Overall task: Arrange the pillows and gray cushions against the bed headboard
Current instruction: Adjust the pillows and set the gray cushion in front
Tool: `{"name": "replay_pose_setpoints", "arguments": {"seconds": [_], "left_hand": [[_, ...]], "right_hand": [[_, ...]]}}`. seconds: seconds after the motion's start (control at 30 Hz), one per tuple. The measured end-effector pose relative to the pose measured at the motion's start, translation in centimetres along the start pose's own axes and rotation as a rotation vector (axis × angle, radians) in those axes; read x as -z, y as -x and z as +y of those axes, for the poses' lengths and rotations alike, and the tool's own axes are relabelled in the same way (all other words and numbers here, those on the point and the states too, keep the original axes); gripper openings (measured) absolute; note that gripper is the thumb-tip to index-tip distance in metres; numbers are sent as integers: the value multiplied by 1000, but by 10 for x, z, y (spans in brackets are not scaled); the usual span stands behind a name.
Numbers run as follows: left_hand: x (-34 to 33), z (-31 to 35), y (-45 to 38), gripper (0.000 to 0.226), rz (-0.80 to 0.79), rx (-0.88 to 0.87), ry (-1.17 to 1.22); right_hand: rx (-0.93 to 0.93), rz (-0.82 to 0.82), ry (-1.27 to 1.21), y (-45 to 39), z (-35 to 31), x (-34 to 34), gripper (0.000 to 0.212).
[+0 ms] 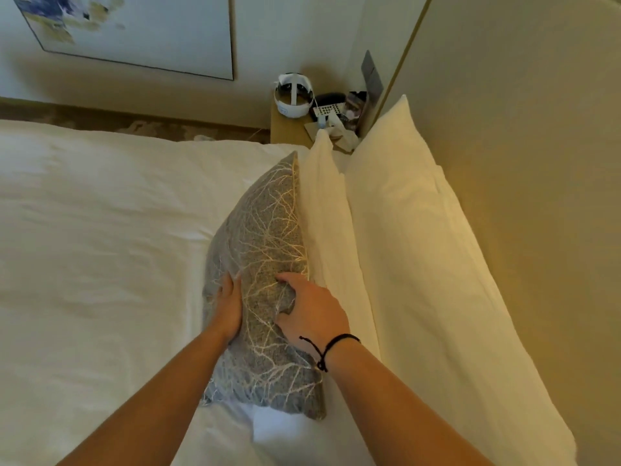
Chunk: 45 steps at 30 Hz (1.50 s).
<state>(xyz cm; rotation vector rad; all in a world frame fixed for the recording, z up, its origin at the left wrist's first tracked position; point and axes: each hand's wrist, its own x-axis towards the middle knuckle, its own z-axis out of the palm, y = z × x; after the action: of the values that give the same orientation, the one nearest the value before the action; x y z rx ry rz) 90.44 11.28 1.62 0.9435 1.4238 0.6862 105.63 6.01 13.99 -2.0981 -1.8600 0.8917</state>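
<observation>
A gray cushion [265, 237] with a pale branch pattern stands on edge on the white bed [94, 230], leaning against a white pillow [327, 216]. Behind that one, a larger white pillow [420, 250] rests against the beige headboard [537, 163]. My left hand [230, 306] lies flat against the cushion's left face. My right hand [312, 314], with a black cord on the wrist, grips the cushion's top edge, fingers pressed into the fabric.
A bedside table [285, 129] beyond the pillows carries a white headset [294, 95], a remote and small items. A framed picture [134, 28] hangs on the far wall. The white duvet spreads wide to the left.
</observation>
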Motion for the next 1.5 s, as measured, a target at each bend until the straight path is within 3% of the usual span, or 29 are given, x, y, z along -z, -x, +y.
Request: {"name": "replay_pose_setpoints", "arguments": {"seconds": [0.17, 0.3, 0.43, 0.5, 0.6, 0.7, 0.87, 1.07, 1.13, 1.17, 1.27, 1.4, 1.43, 1.5], "left_hand": [[-25, 26, 69, 97, 36, -265, -258], [-45, 34, 119, 104, 83, -349, -479], [-56, 32, 141, 114, 127, -363, -617], [-58, 31, 144, 117, 124, -349, -643], [-61, 32, 147, 117, 129, -334, -676], [-62, 35, 148, 117, 116, -306, -685], [-64, 39, 146, 112, 85, -258, -721], [-64, 47, 155, 109, 52, -211, -699], [-63, 45, 162, 108, 45, -230, -684], [-62, 43, 167, 108, 37, -249, -691], [-66, 31, 184, 106, 15, -283, -727], [-79, 17, 209, 104, 30, -287, -753], [-82, 15, 216, 104, 27, -289, -757], [-86, 8, 228, 105, 15, -293, -763]], "right_hand": [[28, 51, -54, 54, 20, 23, 66], [-155, 229, 85, 127, 61, 28, 69], [-392, -64, 128, 196, 85, 10, 101], [-446, -167, 140, 216, 91, 5, 88], [-439, -141, 245, 230, 95, 5, 14], [-405, -102, 276, 240, 95, 5, 33], [-323, -121, 286, 266, 99, 5, 40], [-338, -138, 209, 273, 104, 5, 36], [-307, -134, 228, 275, 104, 14, 24], [-298, -116, 227, 278, 104, 20, 18], [-307, 62, 184, 299, 116, 41, 32], [-316, 603, 231, 331, 145, 69, 45], [-374, 636, 248, 336, 156, 76, 49], [-519, 508, 248, 342, 177, 87, 41]]}}
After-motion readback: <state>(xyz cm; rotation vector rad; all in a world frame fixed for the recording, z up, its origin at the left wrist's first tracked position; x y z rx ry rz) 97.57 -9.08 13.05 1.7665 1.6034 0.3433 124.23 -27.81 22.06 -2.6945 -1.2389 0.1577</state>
